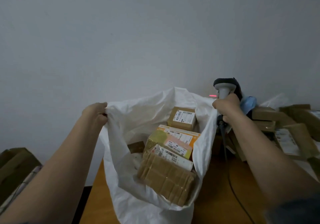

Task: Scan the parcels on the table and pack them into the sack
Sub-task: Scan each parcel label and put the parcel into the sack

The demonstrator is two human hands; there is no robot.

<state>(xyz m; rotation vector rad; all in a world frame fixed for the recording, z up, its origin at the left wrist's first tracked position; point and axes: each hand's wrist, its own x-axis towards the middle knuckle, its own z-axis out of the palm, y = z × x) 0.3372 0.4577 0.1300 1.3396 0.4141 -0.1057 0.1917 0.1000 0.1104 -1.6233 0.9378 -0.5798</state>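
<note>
Head view: left hand (97, 111) grips the white sack (147, 203) rim; right hand (225, 107) clutches the barcode scanner (224, 89) and rim. Several parcels (166, 177) packed; more boxes (294, 133) wait at frame right.

The white sack (152, 154) stands open on the wooden table, its mouth spread wide, the rim pulled up at nine and three o'clock. Inside lie several parcels. At twelve o'clock a small brown carton (181, 118) sits label up. Below it an orange-edged white box (183, 134) lies flat, overlapped by a yellow and pink parcel (166, 142). A white labelled packet (171, 156) (barcode showing) leans on the largest one, a taped brown box (166, 178) tilted at six o'clock. More brown parcels (284, 119) are heaped at three o'clock, outside the sack.
</note>
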